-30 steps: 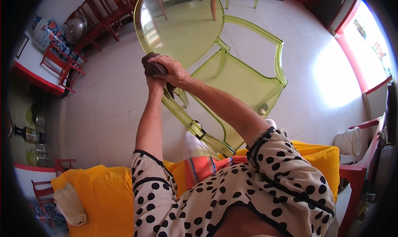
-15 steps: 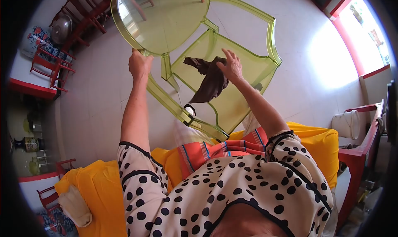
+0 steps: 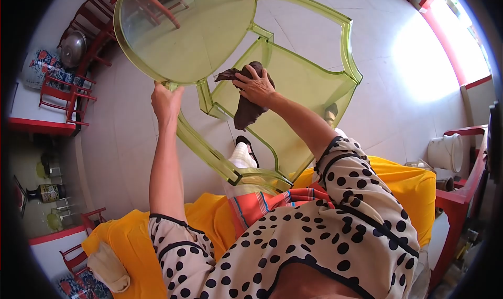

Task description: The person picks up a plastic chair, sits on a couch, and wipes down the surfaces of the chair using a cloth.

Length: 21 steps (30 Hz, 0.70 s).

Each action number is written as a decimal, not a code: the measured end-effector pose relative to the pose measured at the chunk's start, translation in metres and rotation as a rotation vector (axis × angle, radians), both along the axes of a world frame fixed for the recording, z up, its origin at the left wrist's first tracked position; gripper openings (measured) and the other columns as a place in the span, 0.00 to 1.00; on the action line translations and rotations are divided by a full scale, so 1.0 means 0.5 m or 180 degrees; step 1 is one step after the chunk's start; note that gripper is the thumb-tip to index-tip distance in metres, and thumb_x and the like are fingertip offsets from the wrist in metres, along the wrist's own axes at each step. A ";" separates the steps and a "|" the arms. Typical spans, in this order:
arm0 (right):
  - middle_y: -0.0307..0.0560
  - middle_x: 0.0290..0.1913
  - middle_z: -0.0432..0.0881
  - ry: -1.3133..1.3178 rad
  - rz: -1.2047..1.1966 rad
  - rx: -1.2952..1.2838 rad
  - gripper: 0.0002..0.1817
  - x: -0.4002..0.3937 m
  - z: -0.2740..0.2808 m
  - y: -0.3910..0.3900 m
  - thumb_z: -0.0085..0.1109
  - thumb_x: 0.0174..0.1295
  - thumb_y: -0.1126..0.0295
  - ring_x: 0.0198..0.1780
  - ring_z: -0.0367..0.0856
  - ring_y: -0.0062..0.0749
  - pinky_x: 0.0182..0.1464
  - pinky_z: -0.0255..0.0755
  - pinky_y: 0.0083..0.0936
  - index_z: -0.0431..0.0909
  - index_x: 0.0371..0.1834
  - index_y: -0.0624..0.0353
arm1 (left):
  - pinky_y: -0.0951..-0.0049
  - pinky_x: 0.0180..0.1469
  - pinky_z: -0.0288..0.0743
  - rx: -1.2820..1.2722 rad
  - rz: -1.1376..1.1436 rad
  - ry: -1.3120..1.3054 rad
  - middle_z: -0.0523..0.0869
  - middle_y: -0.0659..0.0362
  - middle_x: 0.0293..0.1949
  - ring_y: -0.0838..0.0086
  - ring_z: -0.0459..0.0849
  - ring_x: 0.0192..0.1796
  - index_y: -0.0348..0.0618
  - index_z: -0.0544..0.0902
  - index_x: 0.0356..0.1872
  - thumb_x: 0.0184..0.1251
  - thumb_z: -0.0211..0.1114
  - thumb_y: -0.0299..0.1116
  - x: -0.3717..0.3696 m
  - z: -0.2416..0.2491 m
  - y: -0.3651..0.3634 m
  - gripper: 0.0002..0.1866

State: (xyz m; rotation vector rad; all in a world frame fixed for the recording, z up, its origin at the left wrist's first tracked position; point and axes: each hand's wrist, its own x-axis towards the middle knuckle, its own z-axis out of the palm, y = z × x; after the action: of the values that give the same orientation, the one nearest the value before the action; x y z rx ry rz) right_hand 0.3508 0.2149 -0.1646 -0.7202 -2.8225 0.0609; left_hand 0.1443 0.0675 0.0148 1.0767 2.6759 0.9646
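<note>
A see-through yellow-green plastic armchair point(image 3: 309, 97) is tilted in front of me, its round backrest point(image 3: 183, 32) at the upper left. My left hand point(image 3: 167, 102) is closed on the frame at the lower rim of the backrest, where the armrest joins it. Over the inner edge of the seat, my right hand point(image 3: 255, 88) has its fingers curled on a dark brown cloth point(image 3: 248, 113). One end of the cloth hangs down past the seat edge; another sticks out to the left. Whether the cloth touches the seat is hard to tell.
Yellow fabric point(image 3: 403, 186) covers the seat under me, and a crumpled beige cloth point(image 3: 108, 266) lies on its left part. A white bucket point(image 3: 445, 152) stands at the right. Red wooden chairs point(image 3: 67, 97) are at the left, and a bright doorway point(image 3: 456, 34) is at the upper right.
My right hand has moved left and closed on the brown cloth, which now bunches under the fingers. The backrest and my left hand have shifted a little left and down in view.
</note>
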 end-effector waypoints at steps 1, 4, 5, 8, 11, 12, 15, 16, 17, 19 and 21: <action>0.34 0.75 0.63 0.0035 -0.0083 0.0068 0.25 -0.021 -0.003 0.013 0.51 0.68 0.55 0.78 0.50 0.51 0.63 0.54 0.76 0.69 0.70 0.39 | 0.54 0.52 0.78 0.0102 -0.0027 0.0028 0.88 0.45 0.44 0.48 0.86 0.48 0.40 0.77 0.55 0.51 0.73 0.36 -0.001 -0.002 0.000 0.28; 0.39 0.72 0.66 0.0180 -0.0312 0.0244 0.24 -0.068 -0.010 0.047 0.50 0.68 0.57 0.74 0.57 0.53 0.57 0.59 0.74 0.71 0.67 0.43 | 0.59 0.43 0.81 0.0239 -0.0068 -0.0062 0.89 0.48 0.42 0.56 0.88 0.40 0.38 0.77 0.54 0.51 0.72 0.34 0.007 0.000 -0.002 0.27; 0.41 0.71 0.67 0.0163 -0.0408 0.0252 0.23 -0.080 -0.008 0.060 0.50 0.68 0.57 0.72 0.58 0.53 0.55 0.60 0.73 0.72 0.66 0.45 | 0.61 0.39 0.81 0.0190 -0.0052 -0.0216 0.88 0.48 0.41 0.59 0.87 0.37 0.37 0.77 0.54 0.51 0.72 0.33 0.017 0.017 -0.002 0.27; 0.45 0.64 0.73 0.0113 -0.0896 0.0478 0.20 -0.102 -0.016 0.124 0.51 0.65 0.60 0.67 0.63 0.53 0.47 0.64 0.67 0.77 0.58 0.51 | 0.70 0.27 0.78 0.0322 -0.0118 -0.0313 0.87 0.50 0.41 0.69 0.84 0.27 0.35 0.78 0.53 0.51 0.72 0.30 0.015 0.007 0.001 0.26; 0.43 0.61 0.75 -0.0079 -0.1433 0.0648 0.19 -0.077 -0.017 0.205 0.52 0.65 0.61 0.66 0.64 0.51 0.44 0.65 0.65 0.78 0.57 0.51 | 0.70 0.26 0.78 0.0384 -0.0146 -0.0269 0.87 0.51 0.42 0.68 0.83 0.27 0.33 0.78 0.53 0.50 0.73 0.30 0.007 0.001 0.003 0.26; 0.42 0.61 0.75 -0.0096 -0.1431 0.0638 0.18 -0.052 -0.023 0.224 0.52 0.65 0.61 0.66 0.64 0.51 0.44 0.66 0.65 0.78 0.57 0.51 | 0.71 0.26 0.78 0.0378 -0.0151 -0.0227 0.87 0.51 0.42 0.68 0.83 0.27 0.33 0.78 0.53 0.50 0.73 0.30 0.003 -0.002 0.003 0.26; 0.39 0.57 0.77 -0.0019 -0.1391 0.0930 0.16 0.041 -0.025 0.253 0.53 0.65 0.60 0.64 0.66 0.49 0.42 0.67 0.62 0.80 0.53 0.51 | 0.71 0.26 0.79 0.0236 -0.0112 -0.0221 0.87 0.51 0.41 0.68 0.83 0.27 0.32 0.78 0.52 0.50 0.74 0.30 0.007 0.002 0.005 0.27; 0.39 0.56 0.77 0.0017 -0.1512 0.0817 0.16 0.070 -0.026 0.254 0.53 0.65 0.60 0.63 0.67 0.49 0.42 0.68 0.62 0.80 0.52 0.50 | 0.71 0.26 0.79 0.0178 -0.0080 -0.0229 0.87 0.51 0.41 0.68 0.83 0.27 0.32 0.78 0.52 0.49 0.74 0.30 0.009 0.007 0.006 0.27; 0.38 0.55 0.78 0.0066 -0.1632 0.0703 0.15 0.098 -0.025 0.254 0.53 0.65 0.60 0.63 0.68 0.49 0.42 0.68 0.62 0.80 0.51 0.49 | 0.70 0.26 0.79 0.0199 -0.0103 -0.0204 0.87 0.51 0.41 0.67 0.83 0.27 0.32 0.78 0.52 0.50 0.74 0.30 0.002 0.000 0.006 0.26; 0.38 0.53 0.79 0.0088 -0.1802 0.0475 0.14 0.163 -0.017 0.247 0.53 0.65 0.60 0.61 0.71 0.48 0.44 0.68 0.60 0.80 0.51 0.46 | 0.69 0.27 0.79 0.0294 -0.0158 -0.0171 0.87 0.50 0.40 0.66 0.83 0.26 0.32 0.78 0.51 0.50 0.74 0.30 -0.001 -0.006 0.009 0.26; 0.38 0.55 0.79 0.0140 -0.1673 0.0478 0.14 0.248 -0.008 0.229 0.52 0.65 0.61 0.61 0.71 0.48 0.47 0.68 0.60 0.79 0.52 0.45 | 0.67 0.28 0.79 0.0267 -0.0197 -0.0108 0.87 0.49 0.39 0.65 0.84 0.24 0.32 0.78 0.51 0.50 0.73 0.30 -0.012 -0.009 0.005 0.26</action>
State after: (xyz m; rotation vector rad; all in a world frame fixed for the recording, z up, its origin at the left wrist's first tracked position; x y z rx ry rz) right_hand 0.4746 0.3295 -0.1687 -1.3683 -2.4705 -0.2166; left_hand 0.1385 0.0702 0.0101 1.1411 2.5801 1.0826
